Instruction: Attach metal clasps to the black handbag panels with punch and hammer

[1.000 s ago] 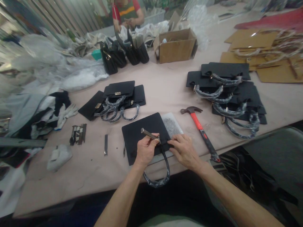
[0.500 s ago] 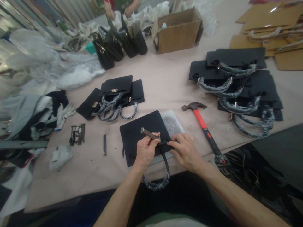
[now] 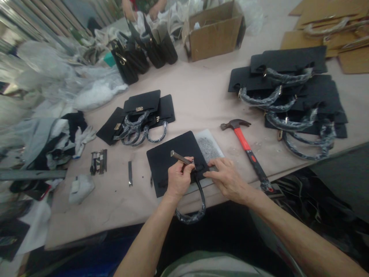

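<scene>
A black bag panel [image 3: 170,154] lies on the table in front of me, partly over a pale speckled slab [image 3: 208,148]. Its handle [image 3: 190,218], wrapped in clear plastic, curves over the near table edge. My left hand [image 3: 179,179] grips a metal punch [image 3: 180,157], which leans with its upper end to the left; its working tip meets the panel near the handle's base. Beside it, my right hand [image 3: 226,179] rests at the panel's right edge, fingers apart and fingertips touching there. What lies under those fingertips is hidden.
A claw hammer [image 3: 248,152] lies to the right, beside stacked black panels with wrapped handles [image 3: 291,90]. More panels [image 3: 141,102] lie left, near several small metal tools [image 3: 98,161]. A cardboard box [image 3: 215,36] and black bags [image 3: 144,50] stand behind; a co-worker's hands [image 3: 157,8] show beyond.
The view has shifted slightly. My right hand's fingers have moved a little at the panel's edge; my left hand keeps the punch at about the same spot.
</scene>
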The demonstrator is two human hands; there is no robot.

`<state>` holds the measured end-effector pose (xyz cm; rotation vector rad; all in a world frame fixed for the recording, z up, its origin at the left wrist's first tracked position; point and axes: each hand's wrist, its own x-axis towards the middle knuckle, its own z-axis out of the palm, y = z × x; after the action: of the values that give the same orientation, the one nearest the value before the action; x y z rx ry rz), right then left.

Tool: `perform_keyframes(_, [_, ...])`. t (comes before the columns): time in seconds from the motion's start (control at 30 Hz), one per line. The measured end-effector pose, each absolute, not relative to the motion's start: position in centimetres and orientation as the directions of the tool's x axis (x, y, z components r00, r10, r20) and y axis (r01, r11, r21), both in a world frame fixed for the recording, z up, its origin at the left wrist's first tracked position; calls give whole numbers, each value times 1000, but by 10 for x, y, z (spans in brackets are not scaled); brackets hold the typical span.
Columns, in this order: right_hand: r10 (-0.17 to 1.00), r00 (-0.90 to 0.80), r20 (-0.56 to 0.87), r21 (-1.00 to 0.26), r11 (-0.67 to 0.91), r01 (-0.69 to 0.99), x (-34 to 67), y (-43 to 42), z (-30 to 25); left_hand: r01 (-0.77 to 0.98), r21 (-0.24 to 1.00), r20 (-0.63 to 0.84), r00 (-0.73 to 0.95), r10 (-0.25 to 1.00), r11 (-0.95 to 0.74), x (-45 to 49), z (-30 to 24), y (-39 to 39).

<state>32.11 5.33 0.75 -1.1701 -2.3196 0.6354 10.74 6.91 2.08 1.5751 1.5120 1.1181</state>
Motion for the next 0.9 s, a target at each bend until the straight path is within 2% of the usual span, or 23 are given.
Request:
perform_keyframes(0.17, [813,-565,139,-552,537,637,322,54,10,452,878,191,-30,981,-157,111,16,64])
perform_keyframes(0.3, [805,-570,165,-575,548,608,322,52,10,509,825,285,-1,958,-245,118,9,58])
perform_keyframes(0.4, [803,-562,196,-596,553,582,326,48,10,533,812,293,-21,956,-237,122,7,57])
perform_keyframes(0.63, [916,-215,338,-551,378,744,357,41,4,524,810,317,-11,948,-264,120,1,56])
perform_keyframes(0.8, [916,-248,317,-519,386,763,356,36,5,556,774,369,-6,929,-304,122,-4,54])
perform_keyframes(0.9, [932,-197,305,-494,331,804,347,37,5,547,770,381,19,924,-329,122,-5,55])
